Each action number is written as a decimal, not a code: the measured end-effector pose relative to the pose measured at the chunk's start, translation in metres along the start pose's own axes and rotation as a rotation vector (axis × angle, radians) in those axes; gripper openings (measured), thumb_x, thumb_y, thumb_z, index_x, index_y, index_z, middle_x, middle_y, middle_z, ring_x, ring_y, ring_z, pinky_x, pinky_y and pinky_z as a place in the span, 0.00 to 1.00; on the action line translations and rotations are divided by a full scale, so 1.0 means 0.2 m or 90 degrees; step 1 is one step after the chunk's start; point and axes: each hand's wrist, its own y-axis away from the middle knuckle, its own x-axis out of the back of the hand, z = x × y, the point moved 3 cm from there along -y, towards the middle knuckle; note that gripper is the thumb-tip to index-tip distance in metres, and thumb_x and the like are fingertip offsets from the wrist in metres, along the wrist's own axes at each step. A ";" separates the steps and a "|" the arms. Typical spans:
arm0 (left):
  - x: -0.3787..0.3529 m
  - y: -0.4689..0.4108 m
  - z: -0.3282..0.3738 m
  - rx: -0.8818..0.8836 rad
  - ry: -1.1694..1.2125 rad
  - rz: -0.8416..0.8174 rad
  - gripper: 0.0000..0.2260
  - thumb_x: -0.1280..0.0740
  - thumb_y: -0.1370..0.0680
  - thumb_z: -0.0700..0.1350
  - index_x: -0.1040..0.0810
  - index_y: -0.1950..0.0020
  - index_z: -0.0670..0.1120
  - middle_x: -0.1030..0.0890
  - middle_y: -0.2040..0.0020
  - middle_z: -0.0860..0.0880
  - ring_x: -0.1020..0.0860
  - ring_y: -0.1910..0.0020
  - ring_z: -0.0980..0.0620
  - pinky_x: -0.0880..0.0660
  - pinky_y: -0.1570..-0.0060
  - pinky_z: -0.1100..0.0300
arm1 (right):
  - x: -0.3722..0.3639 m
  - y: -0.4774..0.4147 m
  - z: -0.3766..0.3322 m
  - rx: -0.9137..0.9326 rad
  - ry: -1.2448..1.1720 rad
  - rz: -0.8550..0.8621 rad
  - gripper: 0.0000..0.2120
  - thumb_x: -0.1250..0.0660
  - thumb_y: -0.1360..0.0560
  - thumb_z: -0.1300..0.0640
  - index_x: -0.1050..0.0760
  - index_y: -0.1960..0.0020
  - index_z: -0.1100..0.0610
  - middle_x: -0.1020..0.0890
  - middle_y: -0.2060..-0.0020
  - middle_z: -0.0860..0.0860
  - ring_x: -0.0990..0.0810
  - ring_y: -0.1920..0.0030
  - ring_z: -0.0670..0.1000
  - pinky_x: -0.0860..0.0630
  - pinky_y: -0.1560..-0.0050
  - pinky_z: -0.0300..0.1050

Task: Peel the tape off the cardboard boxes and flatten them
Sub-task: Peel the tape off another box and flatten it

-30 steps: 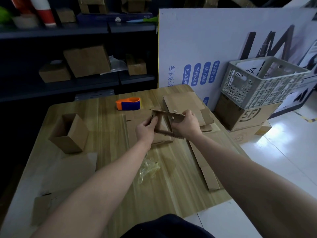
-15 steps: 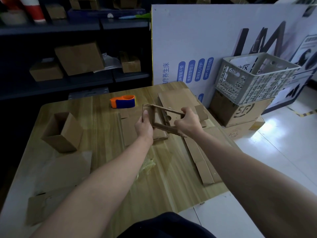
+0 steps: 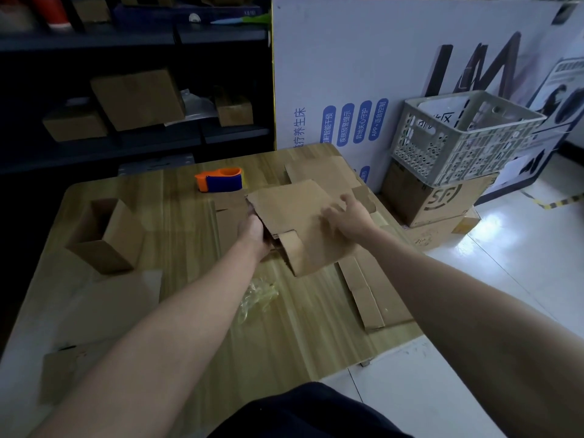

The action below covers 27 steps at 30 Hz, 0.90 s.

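Head view. Wood-grain worktop (image 3: 189,311), with the orange-and-blue tape dispenser (image 3: 219,179) as reference. Just nearer than the dispenser and to its right is the flattened box (image 3: 297,222). The left hand (image 3: 252,232) grips its left edge, fingers hidden beneath. The right hand (image 3: 347,216), fingers spread and blurred, lies on its upper face. Nearer and left of the dispenser stands an open box (image 3: 104,238); crumpled tape (image 3: 257,295) lies nearer. Far right of the dispenser, a grey crate (image 3: 464,134) tops cartons; behind it, dark shelving (image 3: 126,140).

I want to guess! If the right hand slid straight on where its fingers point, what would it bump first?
Probably the flattened brown cardboard box under the right hand; beyond it, maybe the orange-and-blue tape dispenser, though depth is unclear.
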 end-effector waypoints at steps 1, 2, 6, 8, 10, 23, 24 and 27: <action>0.01 0.00 -0.02 0.019 -0.036 0.001 0.18 0.41 0.20 0.53 0.23 0.37 0.44 0.18 0.45 0.42 0.19 0.54 0.43 0.21 0.68 0.56 | 0.00 -0.01 0.02 -0.035 -0.018 -0.024 0.37 0.33 0.25 0.44 0.45 0.24 0.57 0.33 0.29 0.56 0.33 0.31 0.59 0.33 0.34 0.55; 0.02 0.00 -0.03 0.032 -0.068 0.013 0.19 0.41 0.20 0.55 0.23 0.37 0.44 0.18 0.44 0.42 0.19 0.57 0.43 0.22 0.70 0.57 | 0.01 -0.01 0.04 -0.072 -0.036 -0.048 0.40 0.32 0.26 0.44 0.47 0.23 0.57 0.34 0.29 0.57 0.33 0.31 0.59 0.33 0.35 0.54; 0.08 0.01 -0.07 0.086 -0.196 0.093 0.27 0.43 0.23 0.66 0.25 0.39 0.45 0.19 0.46 0.43 0.19 0.53 0.43 0.19 0.61 0.51 | -0.01 0.00 0.18 -0.150 -0.059 -0.103 0.22 0.29 0.26 0.56 0.30 0.35 0.61 0.23 0.41 0.57 0.24 0.44 0.57 0.25 0.44 0.52; 0.09 0.03 -0.12 0.140 -0.274 0.008 0.28 0.36 0.24 0.61 0.27 0.37 0.39 0.20 0.43 0.44 0.20 0.48 0.45 0.20 0.57 0.50 | -0.02 -0.02 0.25 -0.164 -0.030 -0.068 0.15 0.30 0.26 0.59 0.28 0.42 0.61 0.21 0.46 0.58 0.23 0.49 0.55 0.23 0.50 0.50; 0.11 0.07 -0.20 0.165 -0.421 -0.042 0.19 0.30 0.24 0.45 0.27 0.36 0.39 0.21 0.43 0.41 0.21 0.48 0.46 0.20 0.52 0.51 | -0.04 -0.01 0.29 -0.175 0.055 -0.088 0.11 0.30 0.26 0.59 0.28 0.47 0.62 0.21 0.48 0.58 0.24 0.53 0.54 0.24 0.52 0.48; 0.27 0.04 -0.63 0.098 -0.816 -0.016 0.34 0.22 0.34 0.42 0.30 0.31 0.42 0.23 0.36 0.45 0.23 0.40 0.46 0.27 0.37 0.52 | -0.17 0.03 0.60 -0.201 0.291 -0.202 0.11 0.36 0.23 0.62 0.33 0.62 0.63 0.27 0.67 0.57 0.22 0.67 0.57 0.22 0.68 0.47; 0.26 0.06 -0.66 0.087 -0.837 -0.021 0.36 0.22 0.33 0.42 0.33 0.29 0.41 0.26 0.33 0.44 0.25 0.37 0.46 0.29 0.36 0.53 | -0.18 0.03 0.61 -0.191 0.298 -0.207 0.08 0.37 0.23 0.62 0.31 0.60 0.64 0.26 0.66 0.57 0.20 0.62 0.58 0.23 0.69 0.46; 0.25 0.08 -0.71 0.045 -0.929 -0.026 0.38 0.25 0.29 0.42 0.42 0.24 0.41 0.36 0.26 0.42 0.35 0.28 0.45 0.36 0.31 0.56 | -0.20 0.02 0.65 -0.164 0.311 -0.218 0.03 0.40 0.23 0.63 0.29 0.51 0.62 0.26 0.63 0.55 0.19 0.51 0.59 0.28 0.79 0.40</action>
